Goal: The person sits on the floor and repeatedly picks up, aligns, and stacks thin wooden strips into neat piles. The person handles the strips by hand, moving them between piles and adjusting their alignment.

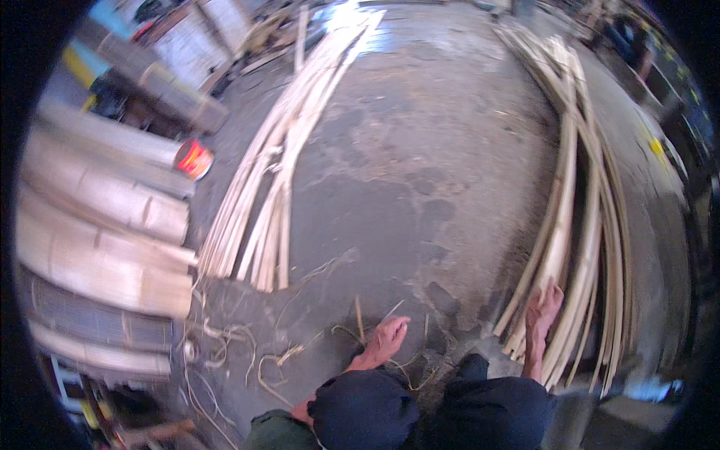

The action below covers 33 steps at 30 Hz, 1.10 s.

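Observation:
Over the floor in front of my knees, my left hand (386, 339) is held with its fingers loosely stretched to the right and nothing visible in it. My right hand (541, 311) lies on the near part of a pile of long pale bamboo strips (589, 217). Its fingers curl over one strip (556, 244), though blur hides their exact hold. The strips run away from me along the right side, crossing at their far part. At the left a second bundle of strips (259, 180) lies on the floor, with a tie around its middle.
Wide split bamboo pieces (105, 251) are stacked along the left. A red can (194, 160) stands beside them. Loose cords and fibre strips (217, 341) lie tangled on the floor near my left knee (364, 409). The concrete floor (420, 150) has dark patches.

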Motion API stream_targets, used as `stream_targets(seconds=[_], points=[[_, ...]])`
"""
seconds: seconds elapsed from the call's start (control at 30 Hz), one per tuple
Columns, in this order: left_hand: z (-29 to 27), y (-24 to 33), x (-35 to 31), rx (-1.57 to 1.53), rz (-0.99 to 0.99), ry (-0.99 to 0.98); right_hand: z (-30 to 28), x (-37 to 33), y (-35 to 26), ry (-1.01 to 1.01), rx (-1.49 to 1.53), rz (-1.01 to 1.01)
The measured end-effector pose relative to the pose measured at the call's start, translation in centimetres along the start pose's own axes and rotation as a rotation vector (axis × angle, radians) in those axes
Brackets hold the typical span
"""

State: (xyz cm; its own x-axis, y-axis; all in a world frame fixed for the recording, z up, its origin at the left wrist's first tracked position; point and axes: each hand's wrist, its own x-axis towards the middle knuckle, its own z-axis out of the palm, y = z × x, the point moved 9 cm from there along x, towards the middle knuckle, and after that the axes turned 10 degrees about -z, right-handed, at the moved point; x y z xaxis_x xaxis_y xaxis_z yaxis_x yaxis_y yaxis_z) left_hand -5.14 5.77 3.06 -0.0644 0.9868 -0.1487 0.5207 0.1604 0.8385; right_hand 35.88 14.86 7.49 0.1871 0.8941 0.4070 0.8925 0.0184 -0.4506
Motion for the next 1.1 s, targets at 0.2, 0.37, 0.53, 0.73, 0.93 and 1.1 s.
stream_targets(seconds=[0.2,0.37,0.53,0.73,0.93,1.1], points=[[-14.8,-4.2,4.7,0.319,0.019,0.504,0.7,0.4,-1.7,-0.161,0.096,0.065],[-31.0,-9.0,7.0,0.636,-0.123,0.899,2.7,1.2,-5.2,-0.226,0.118,-0.079],[-38.3,-15.3,9.5,0.633,-0.511,0.731,5.9,-0.4,-8.2,-0.272,0.136,-0.24],[-34.7,-16.8,13.8,0.758,-0.741,0.383,8.5,-4.1,-13.8,-0.515,0.267,-0.15],[-32.6,-17.6,16.2,0.623,-0.806,0.219,8.6,-5.8,-16.5,-0.636,0.271,-0.212],[-32.8,-18.2,15.7,0.772,-0.684,0.427,7.5,-5.5,-18.1,-0.616,0.294,-0.207]])
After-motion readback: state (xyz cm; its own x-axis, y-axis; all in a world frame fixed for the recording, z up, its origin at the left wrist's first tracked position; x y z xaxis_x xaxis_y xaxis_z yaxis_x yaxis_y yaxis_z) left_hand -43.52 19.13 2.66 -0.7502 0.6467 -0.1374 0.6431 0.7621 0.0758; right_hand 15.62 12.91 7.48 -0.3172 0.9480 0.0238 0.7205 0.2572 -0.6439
